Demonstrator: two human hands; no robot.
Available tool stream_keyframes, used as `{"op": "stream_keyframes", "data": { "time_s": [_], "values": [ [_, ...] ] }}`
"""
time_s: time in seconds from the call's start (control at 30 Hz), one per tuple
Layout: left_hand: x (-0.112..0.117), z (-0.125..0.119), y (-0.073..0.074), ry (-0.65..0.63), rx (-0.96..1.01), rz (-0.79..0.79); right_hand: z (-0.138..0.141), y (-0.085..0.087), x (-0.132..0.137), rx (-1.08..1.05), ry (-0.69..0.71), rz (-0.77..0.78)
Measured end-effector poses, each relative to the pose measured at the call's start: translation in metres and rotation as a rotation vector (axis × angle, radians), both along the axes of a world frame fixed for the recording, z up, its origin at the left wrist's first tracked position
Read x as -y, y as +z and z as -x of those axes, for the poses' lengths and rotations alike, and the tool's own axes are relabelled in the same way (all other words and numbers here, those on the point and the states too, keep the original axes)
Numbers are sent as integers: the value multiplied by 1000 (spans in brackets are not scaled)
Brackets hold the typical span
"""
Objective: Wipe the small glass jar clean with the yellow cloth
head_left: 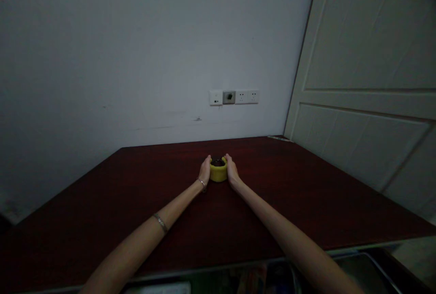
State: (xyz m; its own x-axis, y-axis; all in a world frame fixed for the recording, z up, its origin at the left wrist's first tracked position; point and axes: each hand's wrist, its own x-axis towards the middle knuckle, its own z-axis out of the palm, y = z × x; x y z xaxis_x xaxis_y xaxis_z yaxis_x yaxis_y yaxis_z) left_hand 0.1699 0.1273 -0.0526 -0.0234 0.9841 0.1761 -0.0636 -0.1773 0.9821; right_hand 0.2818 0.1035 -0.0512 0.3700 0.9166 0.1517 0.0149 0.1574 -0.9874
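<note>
A yellow band, which looks like a folded cloth [218,174], curves round the front and sides of a dark round object [218,163] on the table. Only the top of that dark object shows, so its kind is unclear. My left hand [205,171] presses against the band's left side, fingers pointing forward. Against its right side lies my right hand [233,171], so the two palms grip it between them. My left wrist and forearm each wear a bracelet.
The dark red table [143,185] reaches back to a white wall with several socket plates [241,97]. A pale panelled door [368,71] stands along the right. Below the front edge, an open drawer or shelf [238,280] holds assorted items.
</note>
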Motion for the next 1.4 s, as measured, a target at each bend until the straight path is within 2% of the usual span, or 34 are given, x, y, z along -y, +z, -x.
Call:
{"op": "stream_keyframes", "data": {
  "time_s": [0.17, 0.4, 0.67, 1.17, 1.33, 1.4],
  "values": [
    [5, 2, -1, 0, -1, 15, 3, -4, 3, -6, -2, -7],
    [13, 3, 2, 8, 1, -19, 5, 1, 11, -2, 11, -2],
    [8, 3, 0, -26, -12, 2, 5, 2, 10, 21, 13, 15],
    [9, 3, 3, 52, 14, -11, 5, -6, 2, 113, 21, -23],
    [11, 10, 6, 59, 22, -28, -6, 7, 10, 192, 15, -76],
    [11, 16, 6, 57, 21, -32, -15, 20, 18, 363, 33, -174]
  ]
}}
